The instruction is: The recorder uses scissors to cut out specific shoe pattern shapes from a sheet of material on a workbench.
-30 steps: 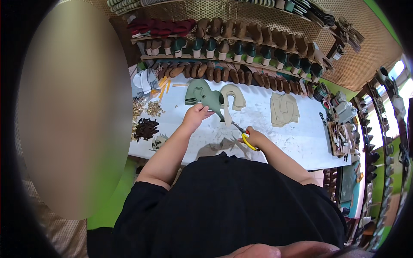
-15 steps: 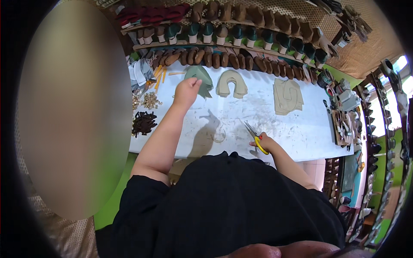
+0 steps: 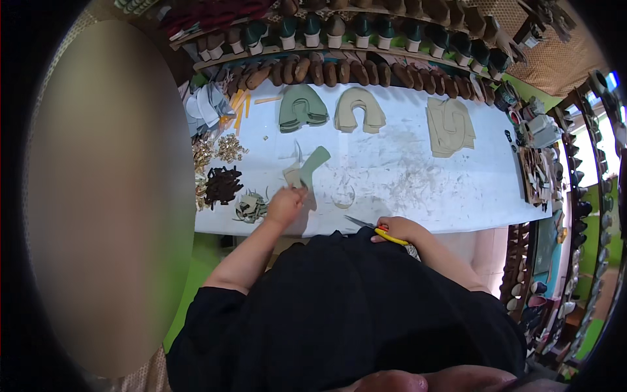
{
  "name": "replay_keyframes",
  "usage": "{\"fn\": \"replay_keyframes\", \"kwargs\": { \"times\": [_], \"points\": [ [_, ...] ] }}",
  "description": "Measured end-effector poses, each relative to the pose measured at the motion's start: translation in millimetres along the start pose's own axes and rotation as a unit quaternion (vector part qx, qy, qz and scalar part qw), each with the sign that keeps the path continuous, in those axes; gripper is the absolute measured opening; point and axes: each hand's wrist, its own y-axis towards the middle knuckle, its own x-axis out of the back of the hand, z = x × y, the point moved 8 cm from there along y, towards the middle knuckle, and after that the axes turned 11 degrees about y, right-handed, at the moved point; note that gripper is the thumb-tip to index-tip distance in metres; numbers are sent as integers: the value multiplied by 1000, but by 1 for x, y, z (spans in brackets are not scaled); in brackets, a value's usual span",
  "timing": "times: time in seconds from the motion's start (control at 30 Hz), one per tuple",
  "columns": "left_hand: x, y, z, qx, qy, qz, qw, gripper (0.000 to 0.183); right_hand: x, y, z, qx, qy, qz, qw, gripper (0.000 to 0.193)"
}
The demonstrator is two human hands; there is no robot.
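Observation:
Near the table's front edge, my left hand (image 3: pixel 285 206) is closed on one end of a curved green shoe-upper piece (image 3: pixel 316 161). The piece stands up from the hand, and part of its beige side shows. My right hand (image 3: pixel 400 228) grips scissors (image 3: pixel 392 237) with yellow-and-red handles. Their blades point left toward the piece but are apart from it. Farther back lies a stack of green U-shaped pieces (image 3: pixel 286 108), with a stack of beige U-shaped pieces (image 3: pixel 375 112) to its right. Beside my left hand sits a small heap of green and beige offcuts (image 3: pixel 251 206).
Dark brown strips (image 3: pixel 223 185) and small gold metal parts (image 3: pixel 230 147) lie on the left of the white table (image 3: pixel 398 176). More beige pieces (image 3: pixel 439 134) are at the back right. Racks of shoes (image 3: pixel 362 36) line the far side; a tray of tools (image 3: pixel 537 171) stands right.
My left hand has come back from the green stack toward me, bringing one green piece. The scissors have turned leftward and moved nearer my body. The view has shifted slightly.

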Motion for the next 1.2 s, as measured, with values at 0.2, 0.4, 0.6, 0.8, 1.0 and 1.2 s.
{"fn": "replay_keyframes", "kwargs": {
  "times": [0.2,0.4,0.6,0.8,1.0,1.2],
  "points": [
    [-31,-23,-28,-201,124,20,972,37,20,12,-18,-77,48,-197,976,69],
    [-41,-25,-29,-191,25,33,981,44,16,6,5,-49,91,-110,989,72],
    [-34,-30,-18,-146,-132,23,980,49,-4,20,-11,-61,7,-80,995,72],
    [-26,-46,-27,-145,-177,-18,973,47,27,7,26,-63,137,-195,969,74],
    [-37,-57,-30,-172,-151,-23,973,42,-1,29,114,-9,128,33,991,65],
    [-22,-55,-32,-190,-122,-4,974,34,-40,101,124,-56,113,88,988,59]
  ]
}}
